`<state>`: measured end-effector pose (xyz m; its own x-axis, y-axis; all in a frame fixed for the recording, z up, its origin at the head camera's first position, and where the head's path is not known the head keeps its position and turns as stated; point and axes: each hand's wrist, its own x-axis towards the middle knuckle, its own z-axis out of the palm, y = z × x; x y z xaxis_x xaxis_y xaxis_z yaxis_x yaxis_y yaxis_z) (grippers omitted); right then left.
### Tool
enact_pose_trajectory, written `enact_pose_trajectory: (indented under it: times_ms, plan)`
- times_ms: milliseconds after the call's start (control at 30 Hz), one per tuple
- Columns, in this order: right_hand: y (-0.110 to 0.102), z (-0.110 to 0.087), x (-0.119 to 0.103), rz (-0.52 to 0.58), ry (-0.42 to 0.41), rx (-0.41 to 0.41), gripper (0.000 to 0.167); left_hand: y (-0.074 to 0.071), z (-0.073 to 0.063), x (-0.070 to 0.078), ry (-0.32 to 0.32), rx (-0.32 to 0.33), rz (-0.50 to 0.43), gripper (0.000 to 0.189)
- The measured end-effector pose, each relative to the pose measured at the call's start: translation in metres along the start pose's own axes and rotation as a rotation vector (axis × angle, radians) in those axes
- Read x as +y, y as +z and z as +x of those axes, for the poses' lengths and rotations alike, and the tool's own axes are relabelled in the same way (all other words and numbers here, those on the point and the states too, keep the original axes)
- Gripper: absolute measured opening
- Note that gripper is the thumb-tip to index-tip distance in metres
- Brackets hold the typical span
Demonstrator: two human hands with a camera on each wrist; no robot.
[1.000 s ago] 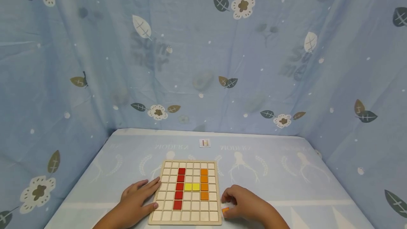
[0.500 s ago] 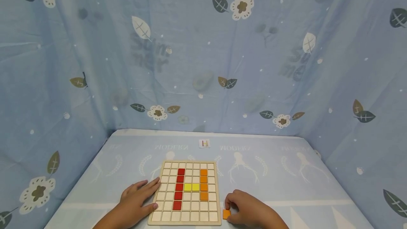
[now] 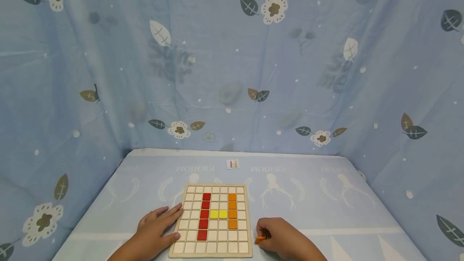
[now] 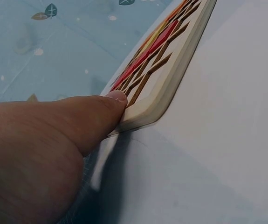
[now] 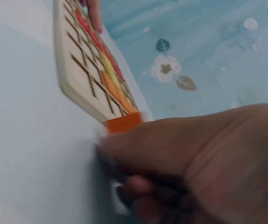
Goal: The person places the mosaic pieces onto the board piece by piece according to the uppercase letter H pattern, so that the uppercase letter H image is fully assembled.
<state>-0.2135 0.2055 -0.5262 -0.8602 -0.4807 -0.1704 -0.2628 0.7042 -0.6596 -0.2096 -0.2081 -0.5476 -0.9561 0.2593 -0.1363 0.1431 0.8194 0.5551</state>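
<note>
A wooden grid board (image 3: 211,255) lies on the table with pale squares. On it are a column of red tiles (image 3: 204,224), two yellow tiles (image 3: 218,214) side by side, and a column of orange tiles (image 3: 232,214). My left hand (image 3: 154,233) rests along the board's left edge, fingers extended, and in the left wrist view the thumb (image 4: 96,114) touches the frame near a corner. Just off the board's right side, my right hand (image 3: 280,237) pinches a loose orange tile (image 3: 259,239). That tile (image 5: 124,122) is tilted up in the right wrist view, partly covered by the thumb.
A small printed card (image 3: 233,164) with a coloured grid pattern lies beyond the board. Blue floral cloth (image 3: 232,71) hangs behind and on both sides of the table (image 3: 326,204), which has a pale patterned cover.
The loose orange tile lay flat beside the board half a second ago; now it is tipped up between my right fingers. The left hand and the board's tiles stay as they were.
</note>
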Motion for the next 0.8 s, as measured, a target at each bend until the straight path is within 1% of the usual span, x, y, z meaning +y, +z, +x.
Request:
enact_pose_trajectory:
  times_ms: [67, 133, 167, 233, 300, 400, 533, 667, 800]
  plan:
    - [0.005, 0.003, -0.007, 0.027, -0.011, 0.074, 0.023, 0.001, 0.000, -0.001, 0.002, -0.009, -0.007, 0.076]
    - [0.012, 0.007, -0.015, 0.074, -0.020, 0.127, 0.020, 0.001, 0.000, -0.002, 0.006, -0.011, -0.008, 0.076]
    - [0.016, 0.010, -0.020, 0.099, -0.026, 0.139, 0.019, 0.001, -0.001, -0.002, 0.008, -0.010, -0.005, 0.076]
    - [0.025, 0.015, -0.030, 0.142, -0.022, 0.137, 0.016, 0.001, -0.001, -0.002, 0.013, -0.002, 0.002, 0.076]
    - [0.033, 0.020, -0.038, 0.154, -0.023, 0.127, 0.016, 0.000, -0.001, -0.001, 0.015, 0.009, 0.009, 0.076]
    - [0.042, 0.027, -0.047, 0.135, 0.002, 0.136, 0.014, 0.000, -0.001, 0.000, 0.012, 0.025, 0.018, 0.077]
    - [0.047, 0.033, -0.055, 0.082, 0.039, 0.193, 0.012, 0.000, -0.002, 0.002, 0.010, 0.041, 0.034, 0.077]
    - [0.048, 0.035, -0.060, 0.024, 0.048, 0.248, 0.013, 0.001, -0.003, 0.003, 0.014, 0.055, 0.048, 0.076]
    - [0.049, 0.035, -0.061, -0.002, 0.043, 0.269, 0.016, 0.002, -0.004, 0.003, 0.011, 0.053, 0.046, 0.076]
